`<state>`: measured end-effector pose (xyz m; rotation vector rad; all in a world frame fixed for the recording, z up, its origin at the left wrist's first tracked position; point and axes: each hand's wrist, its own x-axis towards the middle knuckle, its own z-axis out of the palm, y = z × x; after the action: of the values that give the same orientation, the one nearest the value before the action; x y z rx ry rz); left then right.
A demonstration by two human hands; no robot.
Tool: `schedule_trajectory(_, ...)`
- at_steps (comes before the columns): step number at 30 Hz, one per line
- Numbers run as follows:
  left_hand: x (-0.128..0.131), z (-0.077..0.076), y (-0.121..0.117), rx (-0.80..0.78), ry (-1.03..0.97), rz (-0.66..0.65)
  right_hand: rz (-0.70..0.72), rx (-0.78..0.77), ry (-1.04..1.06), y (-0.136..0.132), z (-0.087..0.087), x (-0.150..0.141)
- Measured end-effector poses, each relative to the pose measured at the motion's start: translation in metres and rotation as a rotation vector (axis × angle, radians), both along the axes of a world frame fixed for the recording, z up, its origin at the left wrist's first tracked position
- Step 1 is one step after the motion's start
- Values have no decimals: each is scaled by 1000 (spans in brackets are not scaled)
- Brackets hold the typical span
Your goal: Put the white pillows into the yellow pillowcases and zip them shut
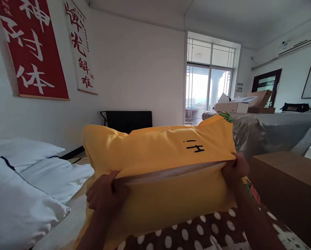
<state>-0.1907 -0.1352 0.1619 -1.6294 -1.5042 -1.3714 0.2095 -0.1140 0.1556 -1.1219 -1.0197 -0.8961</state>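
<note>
A yellow pillowcase (155, 146) with "Hi" lettering and green leaf prints is stretched out in front of me. Through its long slit a white pillow (176, 172) shows, so the case is partly filled. My left hand (105, 190) is closed on the edge of the slit at its left end. At the right end, my right hand (236, 166) grips the same edge, fingers curled over the fabric. The pillowcase is raised and tilted toward me above a brown polka-dot cloth (194, 231).
White pillows (27, 194) with dark trim lie to the left. A large cardboard box (288, 194) stands at the right. Behind it, a plastic-covered table (275, 128) carries open boxes (233, 107) and a black bag (296, 107). A black panel (129, 118) leans by the wall.
</note>
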Motion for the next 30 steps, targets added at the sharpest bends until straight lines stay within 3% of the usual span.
schedule_trajectory(3,0,-17,21,89,178,-7,57,-34,-107,22,-15,6)
schedule_trajectory(7,-1,-50,37,-26,377,-144,169,-229,-196,39,-65,8)
schedule_trajectory(9,-1,-58,38,-78,380,-172,219,-321,-154,42,-85,8)
schedule_trajectory(11,-1,-57,33,-110,368,-198,239,-373,-88,43,-93,9)
schedule_trajectory(15,-2,-40,14,-326,391,-257,220,-453,-69,32,-76,12)
schedule_trajectory(18,-1,-28,-3,-559,395,-206,118,-452,-167,17,-56,2)
schedule_trajectory(20,0,-23,-14,-616,401,-162,33,-401,-226,4,-46,-17)
schedule_trajectory(22,1,-19,-23,-576,414,-149,25,-318,-280,-10,-41,-44)
schedule_trajectory(26,-4,-13,-33,-369,484,-164,188,-203,-453,-33,-34,-105)
schedule_trajectory(30,-13,-11,-31,-287,546,-285,335,-338,-614,-32,-20,-147)
